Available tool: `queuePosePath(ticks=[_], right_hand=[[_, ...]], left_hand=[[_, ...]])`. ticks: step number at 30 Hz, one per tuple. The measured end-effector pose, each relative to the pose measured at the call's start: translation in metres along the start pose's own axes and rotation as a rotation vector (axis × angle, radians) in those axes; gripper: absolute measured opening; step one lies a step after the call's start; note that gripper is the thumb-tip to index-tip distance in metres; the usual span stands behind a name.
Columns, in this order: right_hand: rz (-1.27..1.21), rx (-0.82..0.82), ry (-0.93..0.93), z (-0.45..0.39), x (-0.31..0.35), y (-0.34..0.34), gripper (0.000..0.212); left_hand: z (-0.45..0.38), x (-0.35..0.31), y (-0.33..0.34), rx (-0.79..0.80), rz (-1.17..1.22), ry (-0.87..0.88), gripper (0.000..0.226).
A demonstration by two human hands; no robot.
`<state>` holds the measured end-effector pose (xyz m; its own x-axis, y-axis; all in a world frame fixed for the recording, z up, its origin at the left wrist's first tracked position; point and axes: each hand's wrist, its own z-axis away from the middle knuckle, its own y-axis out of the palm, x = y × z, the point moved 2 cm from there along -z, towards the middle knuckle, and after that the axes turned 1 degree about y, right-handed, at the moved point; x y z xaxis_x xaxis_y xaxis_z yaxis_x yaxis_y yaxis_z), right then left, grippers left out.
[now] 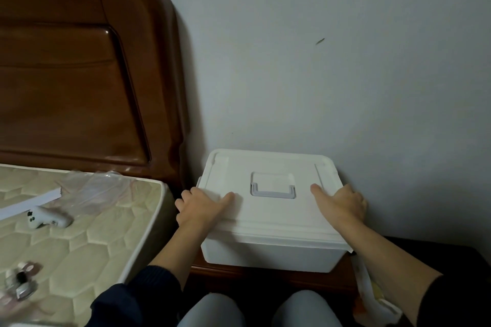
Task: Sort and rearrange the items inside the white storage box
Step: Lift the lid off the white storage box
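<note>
White storage box (273, 220) lid closed, left hand (203, 206) and right hand (342, 203) gripping its sides

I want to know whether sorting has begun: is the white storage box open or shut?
Shut. The lid lies flat on the white storage box, handle folded down; left hand and right hand grip its edges.

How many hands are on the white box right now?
2. The left hand grips the left edge of the lid of the white plastic storage box; the right hand grips the right edge. The lid is closed.
</note>
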<state>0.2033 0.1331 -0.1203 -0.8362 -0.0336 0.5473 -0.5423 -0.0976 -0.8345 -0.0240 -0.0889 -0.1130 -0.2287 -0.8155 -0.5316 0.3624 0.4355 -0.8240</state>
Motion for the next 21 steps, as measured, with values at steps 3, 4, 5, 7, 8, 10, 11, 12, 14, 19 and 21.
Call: queuePosePath(ticks=[3, 4, 5, 7, 8, 10, 11, 12, 14, 19, 21], right_hand=[[-0.004, -0.004, 0.002, 0.0, 0.005, -0.008, 0.091], [-0.011, -0.015, -0.002, 0.001, 0.008, -0.013, 0.09], [-0.027, -0.031, -0.006, 0.002, 0.012, -0.019, 0.089], [-0.077, -0.069, -0.018, 0.005, 0.021, -0.032, 0.087], [-0.105, -0.083, -0.029, 0.006, 0.026, -0.039, 0.087], [-0.153, -0.097, -0.067, 0.009, 0.037, -0.051, 0.085], [-0.173, -0.097, -0.093, 0.011, 0.043, -0.056, 0.084], [-0.193, -0.091, -0.123, 0.013, 0.05, -0.059, 0.084], [-0.241, -0.053, -0.194, 0.023, 0.07, -0.059, 0.084], [-0.35, 0.13, -0.353, 0.072, 0.144, -0.038, 0.097], [-0.383, 0.213, -0.427, 0.099, 0.181, -0.023, 0.1]], left_hand=[[0.002, -0.001, -0.006, -0.012, 0.028, 0.019, 0.099], [0.004, -0.001, -0.008, -0.018, 0.052, 0.026, 0.097], [0.006, -0.002, -0.01, -0.029, 0.082, 0.034, 0.095], [0.009, -0.005, -0.017, -0.068, 0.156, 0.062, 0.093], [0.011, -0.007, -0.023, -0.087, 0.225, 0.082, 0.091], [0.013, -0.007, -0.041, -0.104, 0.454, 0.114, 0.082], [0.015, -0.005, -0.054, -0.119, 0.563, 0.122, 0.076], [0.018, -0.001, -0.068, -0.138, 0.642, 0.124, 0.071], [0.024, 0.012, -0.1, -0.172, 0.763, 0.103, 0.067], [0.047, 0.064, -0.195, -0.164, 0.926, 0.141, 0.047], [0.065, 0.092, -0.236, -0.155, 0.971, 0.172, 0.035]])
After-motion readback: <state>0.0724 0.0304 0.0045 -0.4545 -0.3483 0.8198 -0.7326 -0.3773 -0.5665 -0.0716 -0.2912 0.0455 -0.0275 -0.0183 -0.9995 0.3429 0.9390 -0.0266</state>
